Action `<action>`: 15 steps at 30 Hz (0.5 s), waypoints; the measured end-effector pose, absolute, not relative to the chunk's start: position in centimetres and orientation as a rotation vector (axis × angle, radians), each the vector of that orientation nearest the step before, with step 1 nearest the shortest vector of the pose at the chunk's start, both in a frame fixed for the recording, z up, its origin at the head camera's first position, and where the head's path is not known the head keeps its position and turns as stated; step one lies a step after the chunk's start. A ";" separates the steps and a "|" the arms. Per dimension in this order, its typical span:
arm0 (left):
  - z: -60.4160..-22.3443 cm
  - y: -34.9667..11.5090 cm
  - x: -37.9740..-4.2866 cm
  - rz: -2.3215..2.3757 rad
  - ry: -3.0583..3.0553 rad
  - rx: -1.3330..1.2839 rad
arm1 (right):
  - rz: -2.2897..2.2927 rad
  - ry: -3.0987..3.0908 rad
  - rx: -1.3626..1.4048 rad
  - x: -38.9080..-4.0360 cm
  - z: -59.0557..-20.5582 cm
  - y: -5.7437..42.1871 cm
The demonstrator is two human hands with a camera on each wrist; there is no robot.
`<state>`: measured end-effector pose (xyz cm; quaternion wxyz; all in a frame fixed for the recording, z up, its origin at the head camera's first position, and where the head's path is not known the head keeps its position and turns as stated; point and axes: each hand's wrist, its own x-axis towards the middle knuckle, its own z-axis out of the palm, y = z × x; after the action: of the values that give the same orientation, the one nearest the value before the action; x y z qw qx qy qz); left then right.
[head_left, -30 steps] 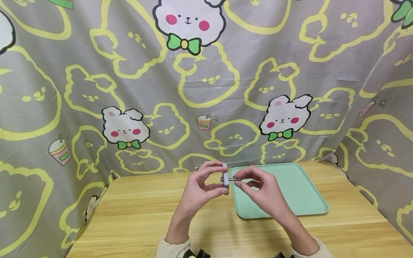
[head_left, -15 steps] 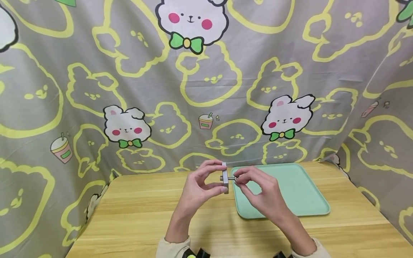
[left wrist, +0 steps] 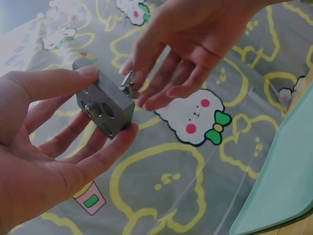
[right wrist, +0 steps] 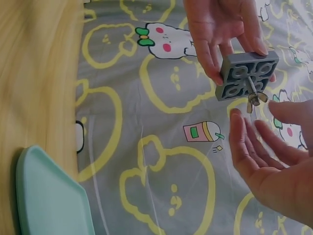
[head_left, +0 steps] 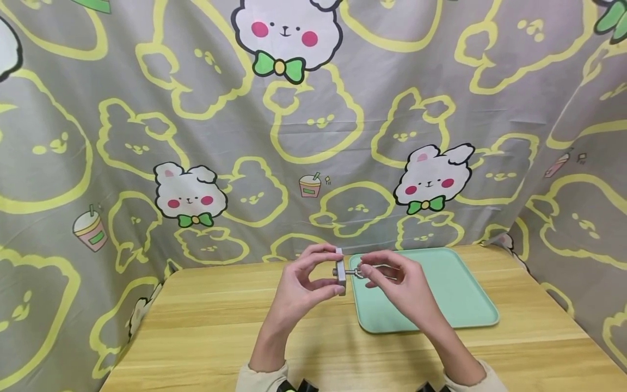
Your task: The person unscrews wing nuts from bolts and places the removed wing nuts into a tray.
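Note:
My left hand [head_left: 301, 283] holds a square grey block [head_left: 340, 279] upright by its edges, thumb on one side and fingers on the other. A bolt runs through the block, its head [left wrist: 91, 109] on the face towards the left palm. On the opposite, ribbed face the threaded shank [right wrist: 251, 86] sticks out, with a wing nut [right wrist: 255, 101] near its end. My right hand [head_left: 404, 280] is around the wing nut with loosely bent fingers. In the right wrist view, gaps show between the wing nut and the thumb [right wrist: 288, 111] and index finger.
A mint green tray [head_left: 441, 296] lies on the wooden table [head_left: 210, 321], below and behind the right hand. A grey curtain [head_left: 274, 136] with rabbit prints hangs behind the table and along its sides.
The right fingers pinched the wing nut half a second ago and are now spread around it, with the thumb moved up. The left hand and block stay nearly in place.

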<state>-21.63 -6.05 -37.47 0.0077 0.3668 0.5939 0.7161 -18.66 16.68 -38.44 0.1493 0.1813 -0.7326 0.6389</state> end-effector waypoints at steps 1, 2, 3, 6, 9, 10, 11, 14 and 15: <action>-37.5 -6.0 -21.6 2.237 1.859 1.153 | 1.863 -2.134 0.498 -18.7 -38.4 16.7; -37.5 -6.0 -21.6 2.234 1.862 1.157 | 1.890 -2.158 0.480 -18.6 -38.4 16.7; -37.5 -5.9 -21.6 2.229 1.867 1.166 | 1.913 -2.179 0.468 -18.6 -38.3 16.7; -37.5 -5.8 -21.5 2.211 1.880 1.182 | 1.965 -2.210 0.455 -18.6 -38.2 16.7; -37.5 -5.6 -21.4 2.193 1.895 1.188 | 1.960 -2.213 0.456 -18.5 -38.1 16.7; -37.5 -5.6 -21.5 2.191 1.899 1.183 | 1.953 -2.213 0.456 -18.5 -38.1 16.7; -37.5 -5.6 -21.5 2.189 1.902 1.185 | 1.946 -2.212 0.458 -18.5 -38.1 16.7; -37.5 -5.6 -21.5 2.189 1.906 1.168 | 1.922 -2.208 0.462 -18.5 -38.1 16.7; -37.5 -5.6 -21.5 2.190 1.906 1.165 | 1.917 -2.206 0.462 -18.5 -38.1 16.7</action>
<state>-21.54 -5.60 -37.53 0.0066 0.3725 0.6094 0.6999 -18.49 16.73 -38.15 0.0913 0.1556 -0.7423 0.6453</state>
